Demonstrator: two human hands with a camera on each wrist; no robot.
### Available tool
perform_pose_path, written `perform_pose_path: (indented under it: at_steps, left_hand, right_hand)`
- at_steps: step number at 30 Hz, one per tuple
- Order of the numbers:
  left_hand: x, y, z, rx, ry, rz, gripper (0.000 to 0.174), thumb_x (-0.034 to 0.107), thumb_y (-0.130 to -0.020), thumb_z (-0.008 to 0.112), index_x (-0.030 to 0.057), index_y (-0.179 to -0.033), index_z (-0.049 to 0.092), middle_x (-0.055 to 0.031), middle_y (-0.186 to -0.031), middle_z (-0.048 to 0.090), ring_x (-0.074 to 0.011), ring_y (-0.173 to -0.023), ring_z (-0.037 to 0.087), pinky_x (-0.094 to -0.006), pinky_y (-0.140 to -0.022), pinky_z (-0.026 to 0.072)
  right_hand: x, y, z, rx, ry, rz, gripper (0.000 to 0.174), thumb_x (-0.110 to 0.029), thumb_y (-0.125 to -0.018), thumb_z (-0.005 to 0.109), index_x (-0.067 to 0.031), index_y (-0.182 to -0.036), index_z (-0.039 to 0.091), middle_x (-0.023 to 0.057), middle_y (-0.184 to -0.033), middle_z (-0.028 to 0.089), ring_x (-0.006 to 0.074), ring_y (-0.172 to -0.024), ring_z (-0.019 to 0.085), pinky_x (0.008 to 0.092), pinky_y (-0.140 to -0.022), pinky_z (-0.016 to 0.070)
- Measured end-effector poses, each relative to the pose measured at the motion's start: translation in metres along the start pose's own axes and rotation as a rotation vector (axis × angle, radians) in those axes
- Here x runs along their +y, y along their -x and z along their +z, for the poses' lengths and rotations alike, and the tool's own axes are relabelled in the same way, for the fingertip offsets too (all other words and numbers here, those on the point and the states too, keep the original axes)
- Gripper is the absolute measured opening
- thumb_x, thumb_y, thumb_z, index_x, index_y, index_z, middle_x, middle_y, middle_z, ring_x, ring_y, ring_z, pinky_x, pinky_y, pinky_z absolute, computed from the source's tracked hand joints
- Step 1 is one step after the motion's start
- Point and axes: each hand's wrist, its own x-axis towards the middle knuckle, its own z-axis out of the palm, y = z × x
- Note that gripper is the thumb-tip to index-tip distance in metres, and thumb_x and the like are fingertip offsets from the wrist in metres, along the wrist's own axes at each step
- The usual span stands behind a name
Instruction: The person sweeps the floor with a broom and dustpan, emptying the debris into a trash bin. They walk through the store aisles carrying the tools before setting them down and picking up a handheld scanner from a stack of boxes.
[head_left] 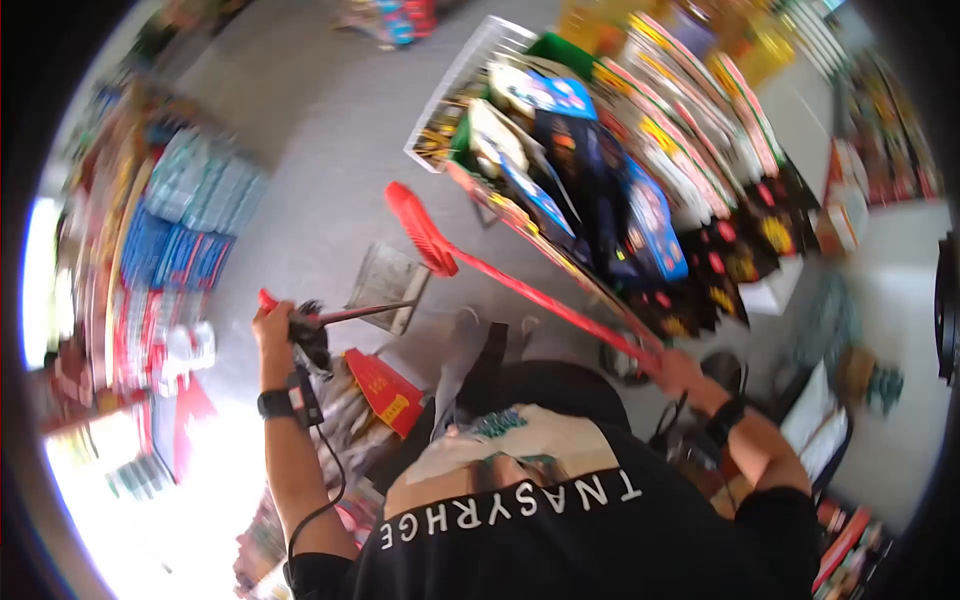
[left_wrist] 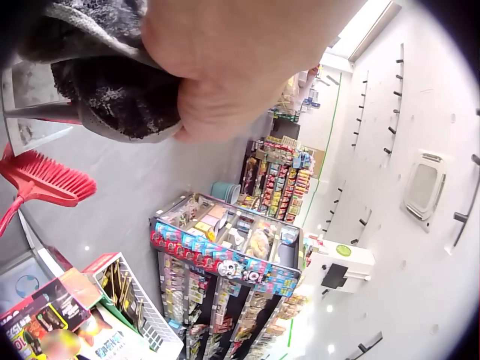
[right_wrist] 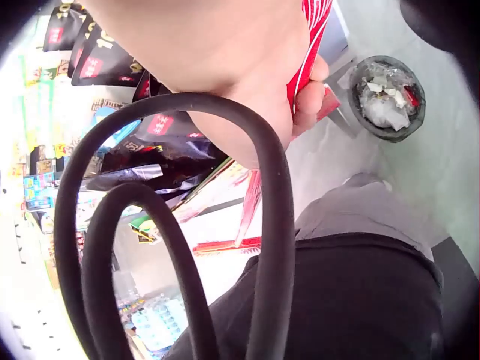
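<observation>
In the head view my right hand [head_left: 680,372] grips the end of a red broom's handle [head_left: 560,312]. The red broom head [head_left: 418,228] is out ahead, over the grey floor. Curled fingers [right_wrist: 307,105] wrap the handle in the right wrist view. My left hand [head_left: 272,325] holds the upper end of a long-handled dustpan [head_left: 388,288], whose red tip sticks out above the fist. A dark, dust-marked cloth-like thing [left_wrist: 127,97] hangs around the dustpan handle, right against the left hand. Red bristles [left_wrist: 64,180] show near the pan in the left wrist view.
A display bin of packaged goods [head_left: 610,170] stands ahead on the right. Bottled-water packs [head_left: 205,180] are stacked at left, beside shelves. A waste bin [right_wrist: 386,101] with rubbish is near my right leg. A red box [head_left: 383,388] lies close to my body.
</observation>
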Motion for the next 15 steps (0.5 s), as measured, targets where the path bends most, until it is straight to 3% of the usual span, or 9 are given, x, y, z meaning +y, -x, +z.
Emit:
perform_pose_path:
  at_steps: [2,4,8,12,15]
  left_hand:
    - [-0.015,-0.05,-0.002,-0.114,-0.002,-0.074,0.014,0.007,-0.063,0.06,-0.0029,-0.071,0.054,-0.0058,-0.063,0.053,-0.015,-0.055,0.051,-0.0293,-0.05,0.0408]
    - [-0.027,-0.085,0.006,-0.196,-0.05,-0.172,0.013,0.007,-0.063,0.061,-0.0028,-0.071,0.056,-0.0067,-0.065,0.055,-0.016,-0.056,0.052,-0.0298,-0.052,0.0424]
    - [-0.051,-0.138,0.037,-0.308,-0.158,-0.294,0.018,0.009,-0.064,0.062,-0.0052,-0.072,0.057,-0.0089,-0.067,0.057,-0.0184,-0.056,0.055,-0.0306,-0.053,0.045]
    - [-0.054,-0.159,0.068,-0.355,-0.273,-0.246,0.023,0.012,-0.062,0.063,-0.0067,-0.073,0.056,-0.0111,-0.07,0.057,-0.0204,-0.057,0.056,-0.0324,-0.054,0.0458]
    - [-0.024,-0.132,0.088,-0.373,-0.521,-0.141,0.026,0.016,-0.062,0.062,-0.0067,-0.072,0.056,-0.0115,-0.072,0.058,-0.0204,-0.06,0.056,-0.0334,-0.056,0.0453]
  right_hand:
    - [-0.024,0.009,-0.003,-0.07,0.077,0.075,0.04,-0.046,-0.076,0.05,-0.0074,-0.087,0.057,0.0157,-0.073,0.059,0.0335,-0.073,0.057,0.0419,-0.064,0.0448]
    - [-0.033,0.034,0.012,0.018,0.102,0.105,0.04,-0.044,-0.077,0.049,-0.0068,-0.087,0.056,0.0152,-0.074,0.059,0.0332,-0.073,0.057,0.0416,-0.064,0.0448]
    - [-0.043,0.098,0.036,-0.031,0.043,0.34,0.038,-0.042,-0.078,0.049,-0.0057,-0.084,0.057,0.0145,-0.076,0.06,0.033,-0.074,0.057,0.0415,-0.066,0.0444]
    - [-0.023,0.168,0.08,-0.099,0.039,0.52,0.034,-0.038,-0.077,0.052,-0.0052,-0.085,0.058,0.0132,-0.079,0.061,0.0308,-0.078,0.058,0.0395,-0.067,0.045]
    - [-0.006,0.216,0.114,-0.141,0.018,0.681,0.032,-0.036,-0.075,0.055,-0.006,-0.086,0.061,0.0123,-0.082,0.061,0.0287,-0.08,0.059,0.0374,-0.068,0.0458]
